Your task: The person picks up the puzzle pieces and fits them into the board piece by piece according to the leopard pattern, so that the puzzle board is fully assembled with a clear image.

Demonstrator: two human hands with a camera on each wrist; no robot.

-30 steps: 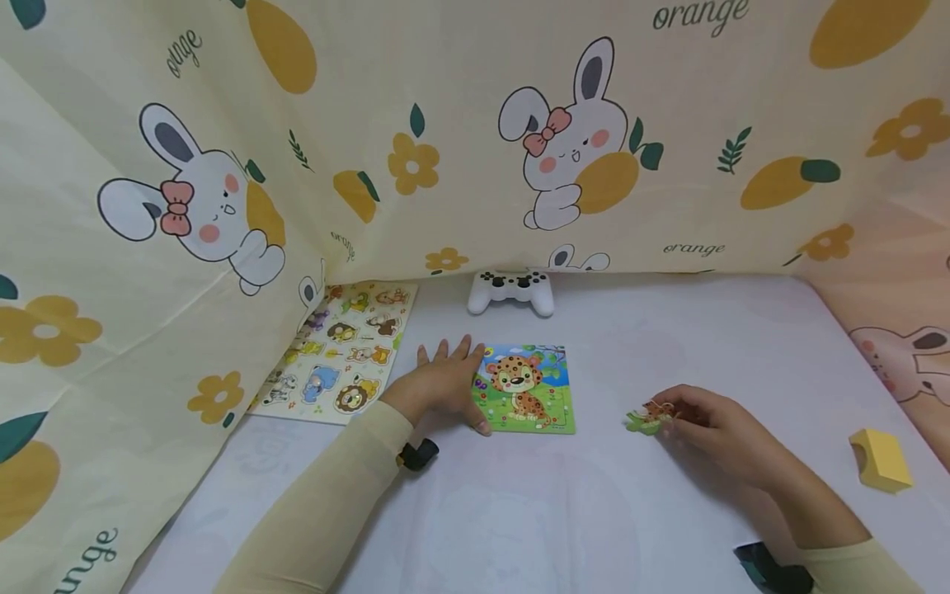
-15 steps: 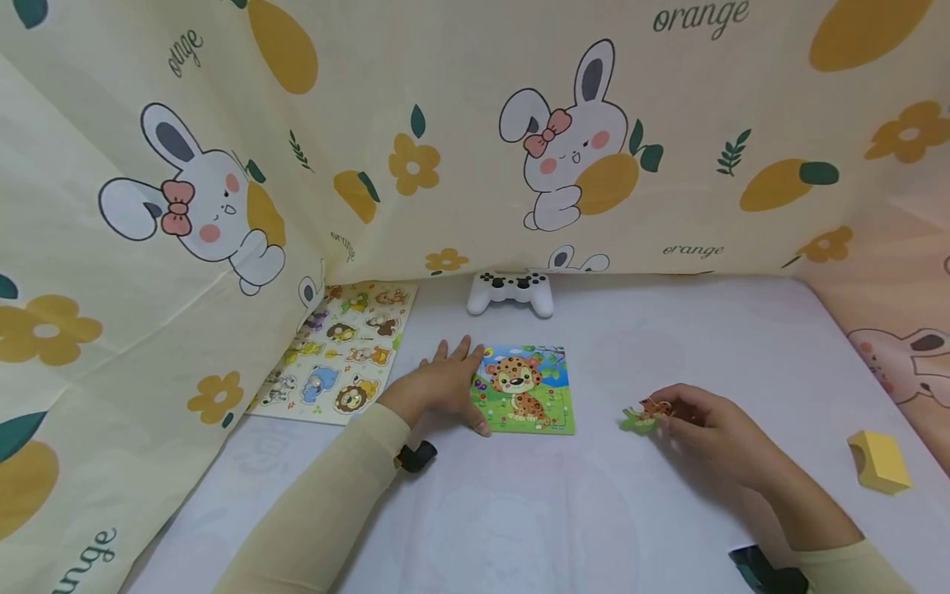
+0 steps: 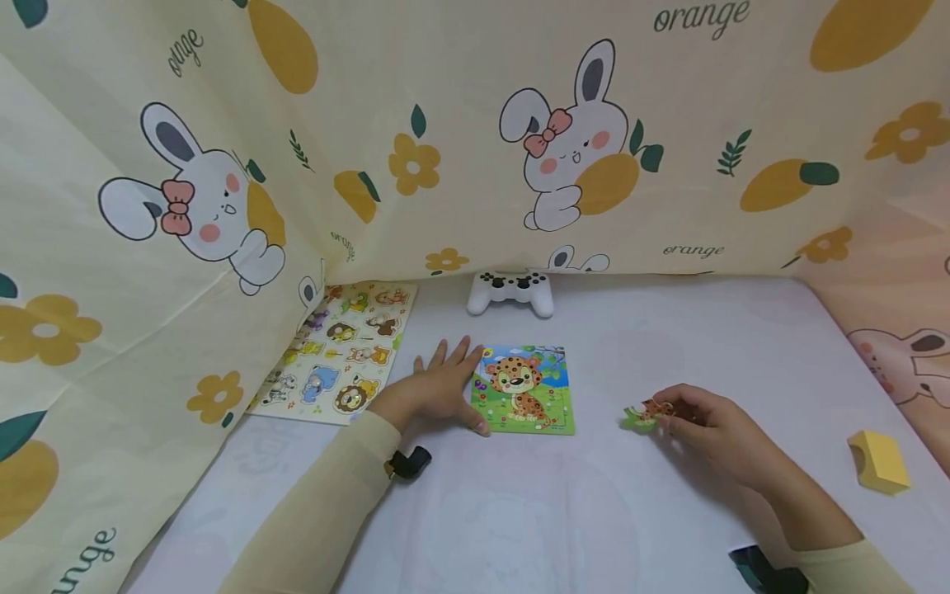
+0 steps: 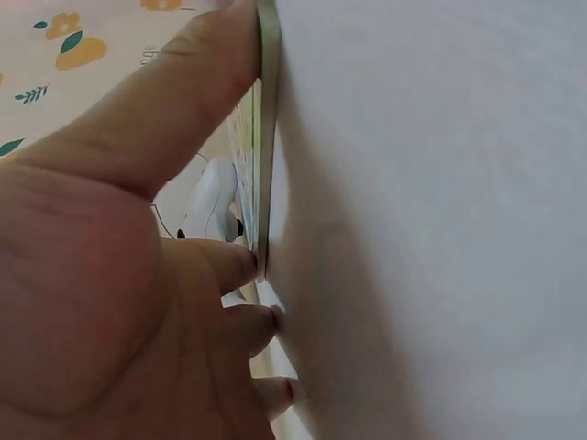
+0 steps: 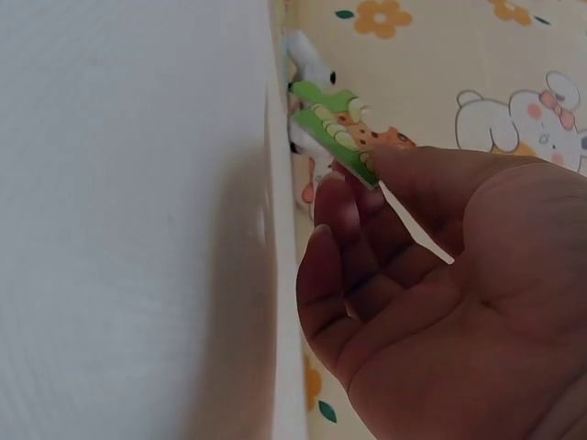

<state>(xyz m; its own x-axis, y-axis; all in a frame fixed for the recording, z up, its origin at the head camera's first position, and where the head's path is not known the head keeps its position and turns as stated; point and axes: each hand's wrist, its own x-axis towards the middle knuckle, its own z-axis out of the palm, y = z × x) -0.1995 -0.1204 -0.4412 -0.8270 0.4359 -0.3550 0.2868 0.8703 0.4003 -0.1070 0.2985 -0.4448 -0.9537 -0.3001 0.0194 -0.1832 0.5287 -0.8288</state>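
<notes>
A square puzzle board [image 3: 523,389] with a printed leopard lies on the white tabletop. My left hand [image 3: 438,388] rests at its left side, fingers spread, thumb at the lower left corner and a fingertip near the upper left one. In the left wrist view the thumb and fingers [image 4: 243,261] touch the board's thin edge [image 4: 266,137]. To the right of the board, my right hand [image 3: 712,425] pinches a small flat puzzle piece [image 3: 640,417], green with spotted orange, between thumb and fingertips. The right wrist view shows this piece [image 5: 335,128] tilted, its orange part partly behind the thumb.
A larger animal puzzle board [image 3: 349,355] lies at the left, partly under the patterned cloth [image 3: 460,206]. Behind the leopard board sits a white game controller [image 3: 510,293]. A yellow block [image 3: 881,462] with a curved notch stands at far right.
My right hand has shifted very slightly left, and the piece has tilted a little in its fingers. My left wrist has moved slightly left and down, fingers still at the board's edge.
</notes>
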